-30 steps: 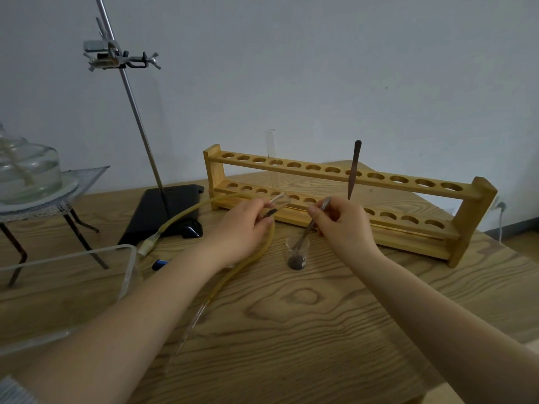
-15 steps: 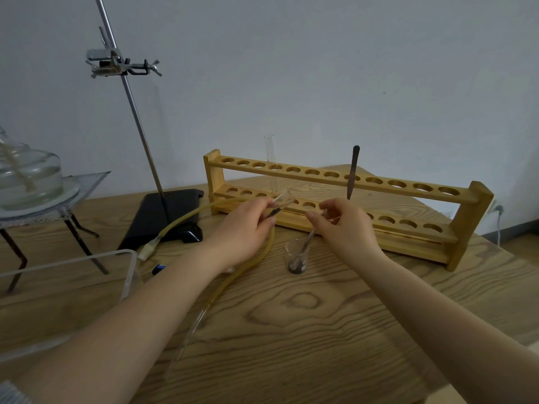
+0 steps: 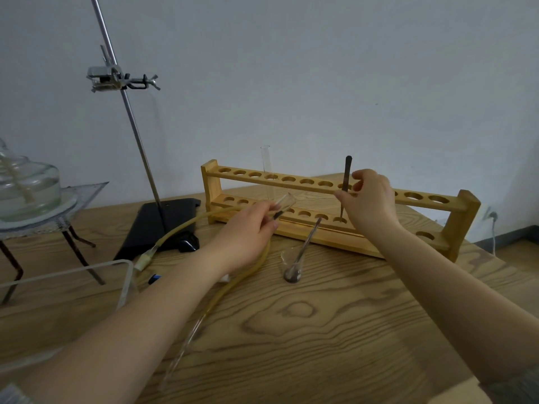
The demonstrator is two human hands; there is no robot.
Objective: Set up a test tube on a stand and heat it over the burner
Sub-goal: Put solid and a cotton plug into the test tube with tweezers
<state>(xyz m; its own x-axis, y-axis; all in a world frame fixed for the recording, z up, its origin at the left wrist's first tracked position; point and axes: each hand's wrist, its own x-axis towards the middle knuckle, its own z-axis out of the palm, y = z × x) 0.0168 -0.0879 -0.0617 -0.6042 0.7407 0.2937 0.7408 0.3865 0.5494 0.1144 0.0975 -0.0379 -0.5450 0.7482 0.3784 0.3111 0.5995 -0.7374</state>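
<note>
One hand (image 3: 369,199) left spatula (image 3: 306,246), reached rack tool (image 3: 347,182).

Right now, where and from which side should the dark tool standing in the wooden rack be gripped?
Pinch the dark tool on its bare upper shaft, above the top rail of the rack, and lift straight up. It stands nearly upright through the rack holes, so its lower part is boxed in. The right hand is already at that height, beside the shaft.
</note>
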